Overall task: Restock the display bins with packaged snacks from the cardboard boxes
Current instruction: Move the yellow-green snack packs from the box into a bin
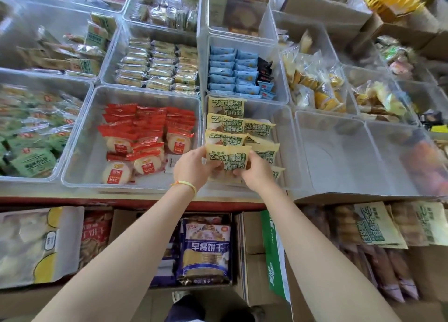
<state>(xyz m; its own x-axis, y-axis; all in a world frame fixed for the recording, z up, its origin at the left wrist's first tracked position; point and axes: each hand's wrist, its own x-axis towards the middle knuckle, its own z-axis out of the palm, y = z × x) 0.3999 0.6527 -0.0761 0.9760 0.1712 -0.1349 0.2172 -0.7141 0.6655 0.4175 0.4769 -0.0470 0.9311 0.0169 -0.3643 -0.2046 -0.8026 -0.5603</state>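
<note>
Shop counter crowded with clear plastic display bins. Red-wrapped round cakes (148, 137) filling the bin (80, 152) left of centre; blue packets (232, 72) in rows in the bin behind; pale yellow packets (225, 123) with green lettering stacked in the centre bin (286, 137). Held over that bin's near edge between both hands: one yellow snack packet (228, 158), long axis running left to right, lettering upright. Left hand (191, 167) and right hand (257, 173) each pinching an end, fingers curled. Below the counter, cardboard boxes (252, 237) holding more packaged snacks.
</note>
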